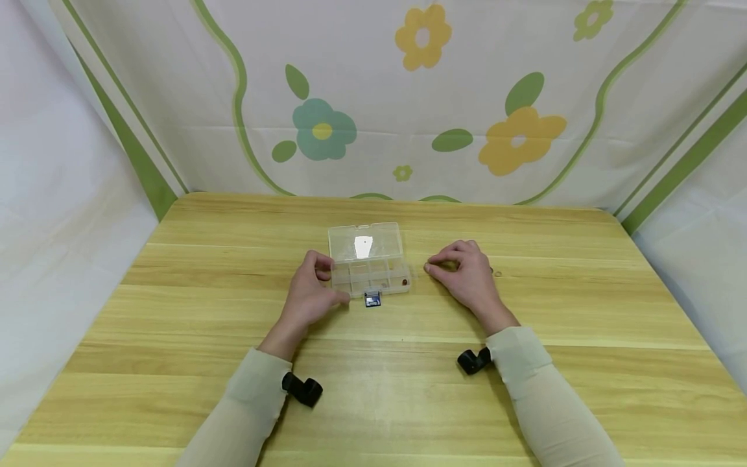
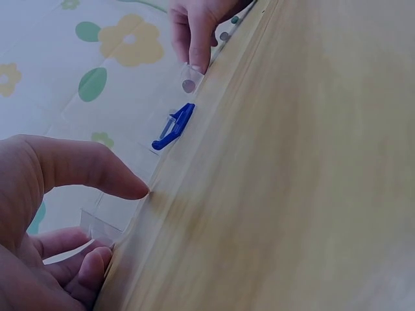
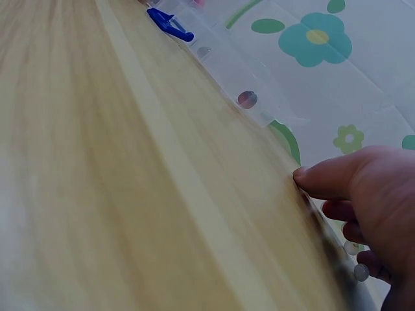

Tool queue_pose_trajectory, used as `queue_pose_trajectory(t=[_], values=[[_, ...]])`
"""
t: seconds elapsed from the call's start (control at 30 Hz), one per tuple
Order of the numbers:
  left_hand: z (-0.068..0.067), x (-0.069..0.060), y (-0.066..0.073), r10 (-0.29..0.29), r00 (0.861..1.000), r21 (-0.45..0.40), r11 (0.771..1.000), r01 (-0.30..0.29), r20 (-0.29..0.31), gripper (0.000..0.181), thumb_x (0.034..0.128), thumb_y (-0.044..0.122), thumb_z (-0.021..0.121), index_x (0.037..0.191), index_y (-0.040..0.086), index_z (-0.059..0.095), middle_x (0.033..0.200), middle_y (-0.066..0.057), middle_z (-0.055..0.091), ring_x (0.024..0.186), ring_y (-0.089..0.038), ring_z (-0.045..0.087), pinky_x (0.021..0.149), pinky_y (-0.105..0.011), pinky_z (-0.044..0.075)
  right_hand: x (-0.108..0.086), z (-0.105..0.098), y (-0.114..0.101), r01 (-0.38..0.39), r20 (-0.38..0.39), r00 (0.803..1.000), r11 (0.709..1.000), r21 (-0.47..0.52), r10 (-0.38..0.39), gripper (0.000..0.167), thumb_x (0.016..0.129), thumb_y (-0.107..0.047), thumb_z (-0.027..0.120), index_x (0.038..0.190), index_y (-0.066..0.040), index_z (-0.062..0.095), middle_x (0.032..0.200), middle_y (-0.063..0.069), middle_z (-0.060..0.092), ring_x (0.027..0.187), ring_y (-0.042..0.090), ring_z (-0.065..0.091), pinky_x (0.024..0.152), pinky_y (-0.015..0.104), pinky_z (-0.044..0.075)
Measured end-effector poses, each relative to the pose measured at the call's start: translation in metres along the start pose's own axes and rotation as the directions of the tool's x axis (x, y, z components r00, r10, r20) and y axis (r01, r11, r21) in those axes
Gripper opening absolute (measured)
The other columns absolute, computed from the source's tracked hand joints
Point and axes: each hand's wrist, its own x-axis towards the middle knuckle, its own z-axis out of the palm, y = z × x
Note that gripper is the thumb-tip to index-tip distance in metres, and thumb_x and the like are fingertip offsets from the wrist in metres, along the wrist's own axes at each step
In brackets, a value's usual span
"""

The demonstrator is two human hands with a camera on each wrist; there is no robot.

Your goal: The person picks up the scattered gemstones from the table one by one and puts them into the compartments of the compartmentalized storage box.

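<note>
A clear plastic compartment box (image 1: 360,283) stands on the table with its hinged lid (image 1: 344,241) raised at the back. Its front carries a blue latch (image 3: 170,24). Inside, a dark reddish bead (image 3: 247,99) sits at the right end and a paler bead (image 3: 203,52) nearer the latch. My left hand (image 1: 310,292) holds the box's left end, thumb at the front and fingers around the back corner. Just right of the box, my right hand (image 1: 465,272) has thumb and forefinger tips together at the tabletop; whether something tiny is between them cannot be made out.
Small loose beads (image 3: 361,272) lie on the wooden table (image 1: 397,389) beside and behind the right hand; a ring-like piece (image 1: 498,274) is among them. A white cloth (image 1: 373,84) with printed flowers hangs along the far edge. Each sleeve carries a black wrist camera (image 1: 474,360).
</note>
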Motion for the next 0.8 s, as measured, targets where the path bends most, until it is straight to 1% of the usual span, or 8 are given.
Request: queue_pose_trajectory(t=[0.2,0.4,0.57,0.8], values=[[0.0001,-0.0001,0.0003,0.002,1.0,0.001,1.0,-0.002,-0.002,0.072,0.0682,-0.004,0.083,0.133,0.007,0.054,0.128,-0.015,0.059,0.119,-0.032,0.053,0.101,-0.044,0.047,0.0006,0.0007,0.0012,0.005,0.005,1.0,1.0,-0.001,-0.005,0.009,0.093,-0.02,0.086,0.098,-0.012,0.086,0.104,0.006,0.074,0.103,0.025,0.055,0.084,0.038,0.042],[0.0003,-0.0001,0.0005,0.007,1.0,0.011,1.0,-0.007,-0.007,0.072,0.0679,-0.004,0.084,0.133,0.007,0.054,0.128,-0.016,0.06,0.119,-0.032,0.054,0.101,-0.044,0.047,0.0008,0.0,0.0001,-0.006,-0.002,1.0,1.0,0.014,0.006,0.01,0.093,-0.02,0.085,0.099,-0.012,0.085,0.104,0.006,0.074,0.103,0.026,0.056,0.087,0.039,0.042],[0.0005,0.0001,0.0004,0.007,1.0,0.011,1.0,-0.007,-0.008,0.072,0.0679,-0.004,0.084,0.133,0.007,0.054,0.128,-0.016,0.06,0.119,-0.032,0.053,0.101,-0.044,0.048,0.0011,0.0002,-0.0006,-0.02,-0.021,1.0,0.999,0.033,0.021,0.01,0.093,-0.02,0.085,0.1,-0.012,0.084,0.105,0.007,0.075,0.102,0.025,0.057,0.087,0.039,0.043],[0.0005,-0.0002,-0.0002,0.001,1.0,0.003,1.0,-0.001,-0.008,0.072,0.0679,-0.004,0.083,0.133,0.007,0.054,0.128,-0.016,0.06,0.119,-0.031,0.053,0.101,-0.044,0.047,0.0012,0.0011,-0.0002,-0.08,-0.044,0.996,0.994,0.072,0.083,0.011,0.093,-0.025,0.086,0.1,-0.016,0.084,0.103,0.004,0.075,0.099,0.02,0.057,0.083,0.033,0.045]])
